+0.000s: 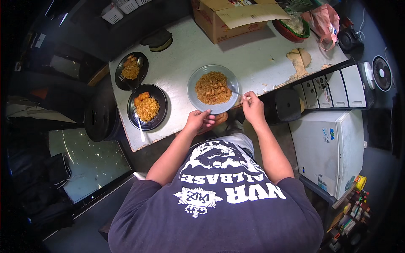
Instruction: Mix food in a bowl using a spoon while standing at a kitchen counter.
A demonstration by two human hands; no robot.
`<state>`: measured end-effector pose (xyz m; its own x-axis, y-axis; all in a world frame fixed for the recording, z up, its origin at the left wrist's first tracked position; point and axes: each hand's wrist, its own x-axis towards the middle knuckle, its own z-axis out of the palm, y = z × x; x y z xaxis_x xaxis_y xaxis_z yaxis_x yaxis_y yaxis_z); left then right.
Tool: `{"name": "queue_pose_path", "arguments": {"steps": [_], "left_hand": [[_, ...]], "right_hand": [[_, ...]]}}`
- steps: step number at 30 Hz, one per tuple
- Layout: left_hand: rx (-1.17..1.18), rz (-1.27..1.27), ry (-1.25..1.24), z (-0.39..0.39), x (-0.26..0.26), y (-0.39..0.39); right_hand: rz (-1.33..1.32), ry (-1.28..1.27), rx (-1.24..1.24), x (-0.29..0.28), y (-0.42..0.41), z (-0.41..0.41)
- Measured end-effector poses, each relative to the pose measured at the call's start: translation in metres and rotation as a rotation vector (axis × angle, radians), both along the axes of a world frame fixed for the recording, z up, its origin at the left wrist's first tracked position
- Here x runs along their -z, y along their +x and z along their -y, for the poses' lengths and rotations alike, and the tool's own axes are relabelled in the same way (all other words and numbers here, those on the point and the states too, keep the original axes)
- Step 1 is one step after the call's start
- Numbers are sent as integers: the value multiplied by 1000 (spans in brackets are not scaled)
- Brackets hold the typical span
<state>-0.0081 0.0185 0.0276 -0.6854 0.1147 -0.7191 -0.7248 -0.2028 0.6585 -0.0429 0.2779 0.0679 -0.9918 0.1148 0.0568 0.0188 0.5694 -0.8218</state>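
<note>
A grey-blue plate (193, 91) of fried rice (213, 87) with browned pieces on top is before me at the table's near edge. My left hand (201, 120) grips its near rim, the thumb over the edge and the fingers beneath. At the plate's right side my right hand (253, 106) pinches the handle of a metal spoon (234, 90), whose bowl rests by the rice. Two black plates are to the left. The nearer black plate (161, 110) holds noodles (148, 109), a fried piece (141, 98) and a utensil; the farther black plate (144, 74) carries noodles, a spoon and a fork.
The white table (177, 63) has a chipped right edge. On it stand an open cardboard box (205, 25), a dark cap (158, 39), a red-and-green basket (292, 34) and a pink plastic bag (324, 22). A black stool (288, 104), white freezer (319, 142) and fan (382, 73) are at right.
</note>
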Motion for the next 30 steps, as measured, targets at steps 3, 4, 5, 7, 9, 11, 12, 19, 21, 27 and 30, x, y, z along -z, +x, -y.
{"name": "queue_pose_path", "arguments": {"steps": [3,4,5,7,9,11,12,19,21,27,30], "left_hand": [[-58,-27,55,-7,-6,-7],[31,-2,64,-6,-12,-10],[121,22,73,-5,-18,-13],[176,5,-28,4,-23,-19],[98,-57,-223,18,-19,-26],[-37,-170,-381,34,3,-35],[-38,-169,-380,35,4,-36],[137,-240,-295,26,0,-17],[61,-98,-330,29,-14,-10],[-88,-255,-327,28,11,-27],[203,-181,-318,19,2,-6]], "right_hand": [[-60,-13,-35,0,0,3],[22,18,-13,-6,-3,1],[104,49,9,-12,-4,-1],[97,13,47,-19,-5,1],[58,26,13,-14,-7,2],[3,31,-39,-13,-5,7],[72,44,-25,-20,-5,9],[-52,-13,-13,6,6,9],[50,-73,9,-14,9,15],[55,0,18,-11,9,13],[78,-36,-21,-9,10,14]]}}
